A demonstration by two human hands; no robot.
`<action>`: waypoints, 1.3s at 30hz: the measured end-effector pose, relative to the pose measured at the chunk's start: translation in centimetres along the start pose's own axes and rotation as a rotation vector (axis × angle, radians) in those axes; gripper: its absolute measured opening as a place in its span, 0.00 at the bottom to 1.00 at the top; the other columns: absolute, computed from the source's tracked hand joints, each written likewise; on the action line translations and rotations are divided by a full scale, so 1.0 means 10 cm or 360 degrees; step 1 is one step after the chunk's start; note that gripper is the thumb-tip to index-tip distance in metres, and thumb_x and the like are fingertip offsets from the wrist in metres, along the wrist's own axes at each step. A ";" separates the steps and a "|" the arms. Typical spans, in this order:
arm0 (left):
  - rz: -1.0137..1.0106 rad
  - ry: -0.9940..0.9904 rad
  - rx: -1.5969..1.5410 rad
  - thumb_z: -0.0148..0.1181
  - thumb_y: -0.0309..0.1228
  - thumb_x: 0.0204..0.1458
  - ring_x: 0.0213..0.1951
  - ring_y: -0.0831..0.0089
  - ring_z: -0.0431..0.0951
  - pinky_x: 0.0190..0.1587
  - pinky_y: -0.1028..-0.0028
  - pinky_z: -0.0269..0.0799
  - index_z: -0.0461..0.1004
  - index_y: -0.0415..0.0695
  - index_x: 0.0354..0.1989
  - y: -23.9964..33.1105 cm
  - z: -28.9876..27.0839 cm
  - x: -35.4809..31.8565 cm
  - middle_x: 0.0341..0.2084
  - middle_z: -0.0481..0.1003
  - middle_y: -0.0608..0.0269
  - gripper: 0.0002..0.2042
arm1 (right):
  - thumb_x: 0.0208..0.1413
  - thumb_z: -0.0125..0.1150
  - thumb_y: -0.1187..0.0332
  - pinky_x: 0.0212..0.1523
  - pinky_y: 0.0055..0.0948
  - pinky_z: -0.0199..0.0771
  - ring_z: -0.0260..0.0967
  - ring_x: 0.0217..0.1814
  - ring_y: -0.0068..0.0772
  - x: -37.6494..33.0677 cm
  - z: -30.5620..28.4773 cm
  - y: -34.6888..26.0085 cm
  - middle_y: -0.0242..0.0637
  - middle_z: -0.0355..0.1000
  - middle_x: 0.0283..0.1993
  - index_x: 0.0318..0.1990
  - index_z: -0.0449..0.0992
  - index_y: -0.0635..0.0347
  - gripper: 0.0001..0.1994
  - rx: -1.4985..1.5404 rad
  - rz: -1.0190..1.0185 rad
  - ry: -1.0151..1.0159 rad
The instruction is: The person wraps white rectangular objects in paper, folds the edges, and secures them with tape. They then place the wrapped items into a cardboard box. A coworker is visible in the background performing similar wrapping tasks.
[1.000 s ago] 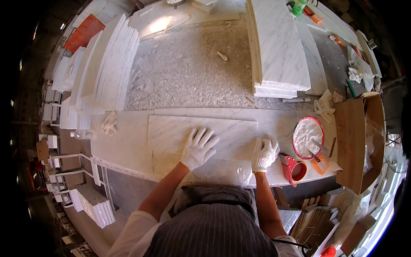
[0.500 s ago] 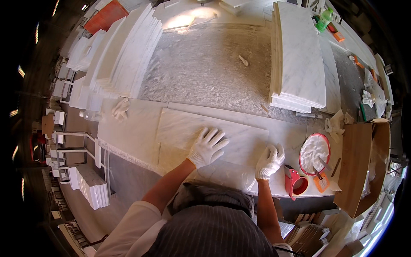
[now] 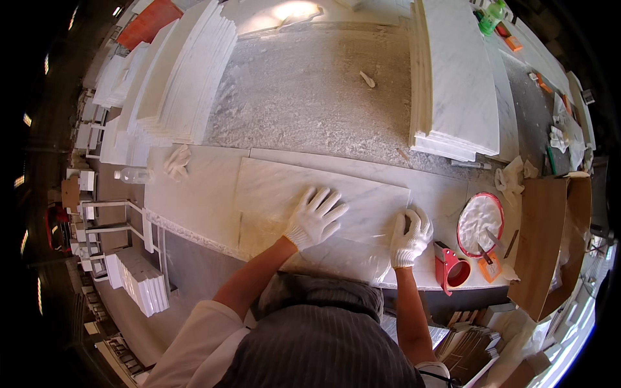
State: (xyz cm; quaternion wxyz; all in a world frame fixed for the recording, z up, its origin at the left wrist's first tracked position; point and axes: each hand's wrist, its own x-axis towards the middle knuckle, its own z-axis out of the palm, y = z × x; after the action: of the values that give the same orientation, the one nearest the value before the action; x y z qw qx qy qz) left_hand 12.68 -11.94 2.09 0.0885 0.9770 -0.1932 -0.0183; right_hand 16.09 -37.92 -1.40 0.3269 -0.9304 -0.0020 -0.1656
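Note:
My left hand (image 3: 317,216), in a white knit glove, lies flat with spread fingers on a pale grey-veined marble slab (image 3: 272,187). At that slab's right edge rests my right hand (image 3: 412,238), gloved alike. Its fingers are bent, with a gap between thumb and forefinger; no object shows in it. Clear plastic film (image 3: 349,258) covers the slab's near part, close to my body. Right of my right hand stands a red tape dispenser (image 3: 451,268). Beyond it is a red-rimmed tub of white paste (image 3: 480,220) with blade-like tools in it.
Slab stacks stand at far left (image 3: 184,77) and far right (image 3: 453,77) of a dusty worktop (image 3: 310,90). An open cardboard box (image 3: 540,242) sits at the right. A plastic bottle (image 3: 131,175) and a crumpled glove (image 3: 176,161) lie left.
My right hand has shifted slightly right and up along the slab's edge, its fingers bent a little differently. My left hand stays spread on the slab. The whole view has tilted slightly.

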 end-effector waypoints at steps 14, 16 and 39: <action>-0.0013 0.0110 -0.0022 0.57 0.44 0.55 0.62 0.55 0.64 0.65 0.49 0.54 0.73 0.52 0.57 0.10 0.09 0.09 0.60 0.67 0.56 0.22 | 0.53 0.65 0.68 0.53 0.44 0.68 0.70 0.50 0.48 -0.01 0.09 0.07 0.37 0.75 0.47 0.38 0.78 0.54 0.06 -0.0048 0.0034 0.0133; 0.0047 0.0149 -0.0073 0.58 0.43 0.54 0.62 0.56 0.64 0.66 0.49 0.53 0.73 0.51 0.55 0.26 0.08 0.25 0.59 0.67 0.56 0.21 | 0.53 0.65 0.68 0.52 0.44 0.68 0.70 0.50 0.48 -0.02 0.10 0.08 0.38 0.75 0.47 0.38 0.78 0.54 0.06 -0.0081 0.0027 0.0130; 0.0487 0.0012 -0.0221 0.55 0.42 0.56 0.66 0.63 0.61 0.71 0.55 0.49 0.67 0.50 0.63 0.35 0.33 0.58 0.63 0.65 0.61 0.25 | 0.64 0.47 0.51 0.71 0.53 0.50 0.57 0.71 0.56 -0.20 0.08 -0.24 0.48 0.62 0.69 0.64 0.67 0.60 0.28 -0.0350 -0.0251 -0.0480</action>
State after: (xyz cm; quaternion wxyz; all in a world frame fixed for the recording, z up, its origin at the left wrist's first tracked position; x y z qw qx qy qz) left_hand 16.52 -17.90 -0.51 0.1583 0.9278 -0.3376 -0.0141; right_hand 14.13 -35.31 -1.15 0.2052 -0.9718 -0.1056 -0.0488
